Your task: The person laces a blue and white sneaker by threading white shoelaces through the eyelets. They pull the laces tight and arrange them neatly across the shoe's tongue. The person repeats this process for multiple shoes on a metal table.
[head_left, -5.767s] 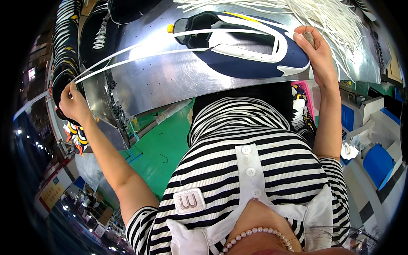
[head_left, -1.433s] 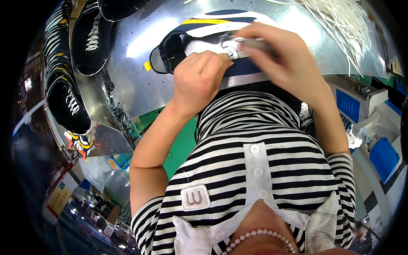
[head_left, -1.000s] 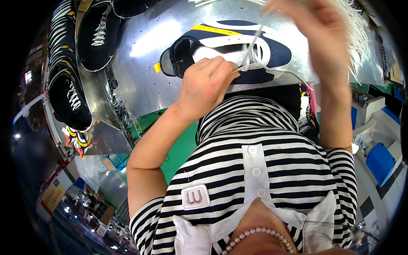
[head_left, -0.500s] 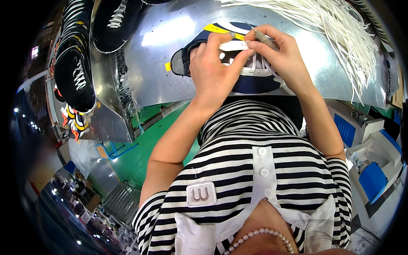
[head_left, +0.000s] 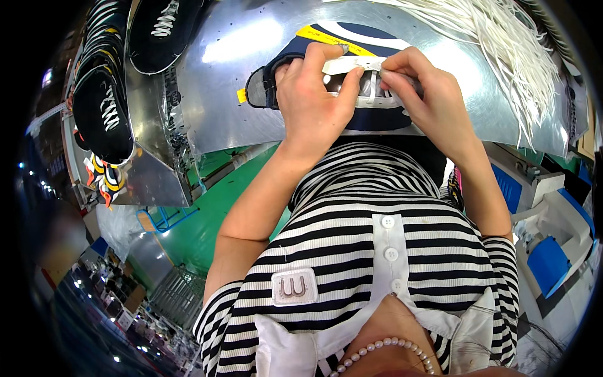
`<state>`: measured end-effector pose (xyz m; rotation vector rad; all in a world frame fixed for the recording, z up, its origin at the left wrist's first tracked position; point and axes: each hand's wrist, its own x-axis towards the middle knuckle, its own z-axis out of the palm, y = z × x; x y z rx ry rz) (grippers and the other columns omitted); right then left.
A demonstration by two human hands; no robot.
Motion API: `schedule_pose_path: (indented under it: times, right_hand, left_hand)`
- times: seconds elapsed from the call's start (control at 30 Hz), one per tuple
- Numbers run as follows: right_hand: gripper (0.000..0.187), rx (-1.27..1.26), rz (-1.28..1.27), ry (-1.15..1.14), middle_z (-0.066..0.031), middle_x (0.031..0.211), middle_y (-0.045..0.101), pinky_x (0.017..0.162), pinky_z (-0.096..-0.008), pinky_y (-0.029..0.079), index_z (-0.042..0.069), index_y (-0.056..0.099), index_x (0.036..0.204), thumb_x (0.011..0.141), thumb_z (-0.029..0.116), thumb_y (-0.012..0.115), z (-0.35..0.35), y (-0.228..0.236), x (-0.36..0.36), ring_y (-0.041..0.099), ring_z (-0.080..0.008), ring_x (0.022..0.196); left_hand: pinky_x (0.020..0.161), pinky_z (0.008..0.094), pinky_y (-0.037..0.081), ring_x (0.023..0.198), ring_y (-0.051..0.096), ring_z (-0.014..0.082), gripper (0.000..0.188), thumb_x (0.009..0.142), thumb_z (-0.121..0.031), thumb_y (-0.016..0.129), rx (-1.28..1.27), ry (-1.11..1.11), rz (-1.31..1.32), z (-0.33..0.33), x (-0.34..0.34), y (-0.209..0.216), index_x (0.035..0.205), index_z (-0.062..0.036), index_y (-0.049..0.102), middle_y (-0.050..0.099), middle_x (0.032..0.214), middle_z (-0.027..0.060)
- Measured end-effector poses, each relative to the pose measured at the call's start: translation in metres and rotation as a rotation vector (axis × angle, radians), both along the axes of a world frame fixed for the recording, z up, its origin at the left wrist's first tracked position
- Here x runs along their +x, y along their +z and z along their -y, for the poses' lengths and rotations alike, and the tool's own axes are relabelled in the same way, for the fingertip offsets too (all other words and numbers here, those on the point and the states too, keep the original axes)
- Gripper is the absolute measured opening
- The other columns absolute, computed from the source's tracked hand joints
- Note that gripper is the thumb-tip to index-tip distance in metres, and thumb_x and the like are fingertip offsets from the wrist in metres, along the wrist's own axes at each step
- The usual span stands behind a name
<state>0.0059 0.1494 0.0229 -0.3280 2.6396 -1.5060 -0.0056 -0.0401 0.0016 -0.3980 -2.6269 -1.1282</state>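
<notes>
A navy shoe upper (head_left: 379,119) with a yellow strip and white trim lies on the metal table, its heel end to the left. My left hand (head_left: 314,100) is closed on it, fingers inside the heel opening and thumb by the white eyelet strip (head_left: 342,65). White lace (head_left: 373,85) crosses the shoe's opening. At the strip's right end my right hand (head_left: 430,94) pinches the lace between thumb and forefinger. The thin tool with a wrapped handle, seen earlier in that hand, is mostly hidden by the fingers now.
A large bundle of white laces (head_left: 502,56) spreads over the metal table (head_left: 213,113) at the right. Black laced shoe uppers (head_left: 160,34) lie at the far left, with a long stacked row (head_left: 103,116) beside them. A blue-framed stool (head_left: 166,220) stands below on the green floor.
My right hand has turned and moved slightly right and down; the tool's tip and handle have gone from plain sight. The shoe has shifted a little left and away, my left hand still on it.
</notes>
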Motion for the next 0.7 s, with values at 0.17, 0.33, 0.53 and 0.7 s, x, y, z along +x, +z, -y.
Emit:
schedule_pose_path:
  times: [0.17, 0.33, 0.53, 0.7]
  right_hand:
    - [0.016, 0.282, -0.242, 0.043, -0.0128, 0.069, 0.065, 0.055, -0.0397, 0.05, 0.001, 0.055, 0.092, 0.085, 0.011, 0.065, 0.018, 0.001, -0.017, 0.066, -0.031, 0.064]
    - [0.018, 0.378, -0.268, 0.114, -0.0148, 0.07, 0.064, 0.059, -0.0409, 0.05, 0.0, 0.054, 0.093, 0.086, 0.013, 0.063, 0.02, 0.004, -0.022, 0.065, -0.0327, 0.065]
    - [0.022, 0.197, 0.068, -0.162, -0.0091, 0.071, 0.063, 0.058, -0.0339, 0.048, 0.006, 0.063, 0.1, 0.085, 0.02, 0.07, -0.023, 0.03, 0.011, 0.063, -0.0232, 0.063]
    - [0.023, 0.327, -0.22, -0.194, -0.0058, 0.089, 0.06, 0.061, -0.0322, 0.051, 0.008, 0.062, 0.096, 0.081, 0.02, 0.074, -0.017, -0.01, 0.02, 0.063, -0.0242, 0.068]
  left_hand:
    - [0.076, 0.0361, 0.046, 0.075, 0.06, 0.0249, 0.03, 0.079, -0.009, 0.073, -0.124, -0.135, -0.126, -0.006, 0.01, 0.014, 0.106, -0.003, 0.059, 0.068, 0.086, 0.0101]
    - [0.08, 0.0256, 0.05, 0.093, 0.063, 0.0136, 0.037, 0.086, 0.003, 0.062, 0.136, -0.094, 0.282, 0.003, 0.004, -0.001, 0.12, 0.0008, 0.049, 0.068, 0.104, 0.0122]
    - [0.076, 0.0262, 0.053, 0.089, 0.065, 0.0134, 0.027, 0.087, 0.006, 0.063, 0.585, -0.022, 0.354, -0.004, -0.015, 0.004, 0.112, 0.0011, 0.053, 0.067, 0.101, 0.0133]
    - [0.071, 0.0256, 0.053, 0.08, 0.064, 0.0114, 0.02, 0.09, 0.0, 0.056, 0.782, -0.069, 0.435, -0.002, -0.024, 0.008, 0.11, -0.0007, 0.054, 0.068, 0.093, 0.0107]
